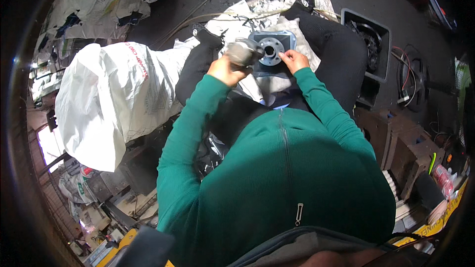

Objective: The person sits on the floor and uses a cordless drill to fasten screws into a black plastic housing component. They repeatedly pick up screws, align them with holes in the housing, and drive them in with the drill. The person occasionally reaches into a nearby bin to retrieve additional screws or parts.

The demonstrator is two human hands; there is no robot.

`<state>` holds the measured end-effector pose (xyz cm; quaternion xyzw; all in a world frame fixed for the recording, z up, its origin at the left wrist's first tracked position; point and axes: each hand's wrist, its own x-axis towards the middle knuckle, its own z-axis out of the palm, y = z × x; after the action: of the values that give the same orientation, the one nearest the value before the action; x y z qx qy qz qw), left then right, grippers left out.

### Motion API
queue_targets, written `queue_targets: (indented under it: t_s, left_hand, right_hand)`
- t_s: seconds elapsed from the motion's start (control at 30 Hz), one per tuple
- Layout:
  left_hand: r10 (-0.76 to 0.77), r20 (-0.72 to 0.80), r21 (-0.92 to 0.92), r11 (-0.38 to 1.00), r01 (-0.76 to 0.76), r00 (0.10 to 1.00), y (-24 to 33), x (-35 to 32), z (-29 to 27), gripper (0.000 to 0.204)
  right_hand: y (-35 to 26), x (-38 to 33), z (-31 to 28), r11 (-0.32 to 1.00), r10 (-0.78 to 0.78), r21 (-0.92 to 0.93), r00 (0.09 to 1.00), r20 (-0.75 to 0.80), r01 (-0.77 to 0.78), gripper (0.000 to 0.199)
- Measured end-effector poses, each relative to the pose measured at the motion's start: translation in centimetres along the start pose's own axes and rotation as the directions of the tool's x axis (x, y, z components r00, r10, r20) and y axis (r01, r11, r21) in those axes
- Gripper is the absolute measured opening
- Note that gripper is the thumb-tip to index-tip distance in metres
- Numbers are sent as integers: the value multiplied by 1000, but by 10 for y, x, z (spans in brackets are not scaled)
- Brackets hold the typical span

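Observation:
My left hand [225, 71] is closed round a blurred, rounded grey-brown metal thing with a dark end [242, 52]. Its exact kind is too smeared to make out. Beside that dark end is a round silver metal flange [265, 59] with a dark centre hole and smaller holes round it. At the flange's right edge, the fingers of my right hand [295, 62] are pinched together on the rim. Under the flange lies a square grey-blue tray or plate [288, 40], set on pale cloth [273, 85] between my legs.
A large white woven sack [99, 104] stands at my left, with more torn sacks [89, 15] beyond it. To my right is a dark grey crate [388, 34] holding black parts. Cables [190, 20] run over the dark floor; brown metal blocks [396, 143] stand at lower right.

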<state>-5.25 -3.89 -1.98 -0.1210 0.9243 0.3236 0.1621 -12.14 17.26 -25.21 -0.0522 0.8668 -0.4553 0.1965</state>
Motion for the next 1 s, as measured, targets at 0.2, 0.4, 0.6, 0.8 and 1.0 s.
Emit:
queue_targets:
  t_s: [0.2, 0.4, 0.6, 0.8, 1.0]
  left_hand:
    - [223, -73, -232, 944, -234, 972, -6, -49, -15, 64]
    - [259, -84, -202, 941, -271, 962, 3, -76, 16, 63]
    - [381, -152, -71, 916, -395, 912, 8, -73, 23, 58]
    - [294, -50, -134, 945, -299, 954, 6, -68, 21, 60]
    - [300, -69, -115, 945, -307, 951, 12, -62, 23, 54]
  right_hand:
    - [10, -3, -21, 575, 192, 740, 937, 293, -349, 32]
    - [-30, -47, -55, -156, -82, 783, 798, 597, -602, 27]
    - [-69, -55, -54, -405, -130, 675, 769, 625, -617, 28]
    - [-84, -59, -55, -368, -38, 687, 748, 662, -627, 30]
    - [-95, -60, -60, -374, 47, 704, 746, 664, -603, 31]
